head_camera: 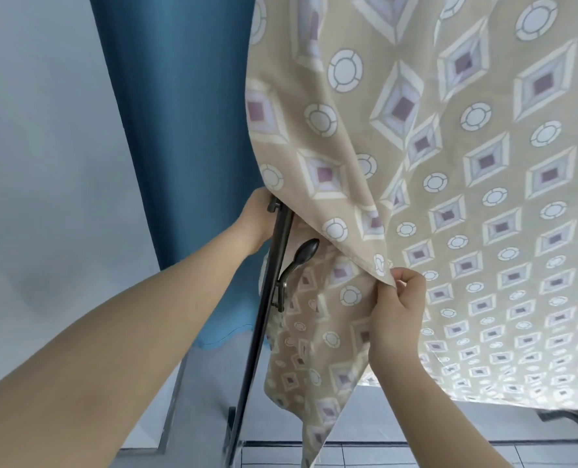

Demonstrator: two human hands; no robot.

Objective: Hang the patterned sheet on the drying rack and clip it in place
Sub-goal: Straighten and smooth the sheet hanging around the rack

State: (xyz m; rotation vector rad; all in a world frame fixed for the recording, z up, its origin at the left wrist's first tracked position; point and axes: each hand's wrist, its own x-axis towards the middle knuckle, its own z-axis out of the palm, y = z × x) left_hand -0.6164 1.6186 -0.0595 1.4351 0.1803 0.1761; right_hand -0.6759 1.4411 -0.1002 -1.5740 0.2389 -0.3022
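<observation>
As the left hand, grip hidden, reaches behind the patterned sheet on the drying rack, the right hand pinches its edge.

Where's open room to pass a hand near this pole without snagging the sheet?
Open: left of the black pole, before the blue curtain, and under the hem of the patterned sheet. Crowded: between pole and right hand, around the hook.

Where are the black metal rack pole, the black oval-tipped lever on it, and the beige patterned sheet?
black metal rack pole (262,325): head view, middle of the shaft.
black oval-tipped lever (307,250): head view, oval tip.
beige patterned sheet (483,157): head view, flat hanging front panel.
</observation>
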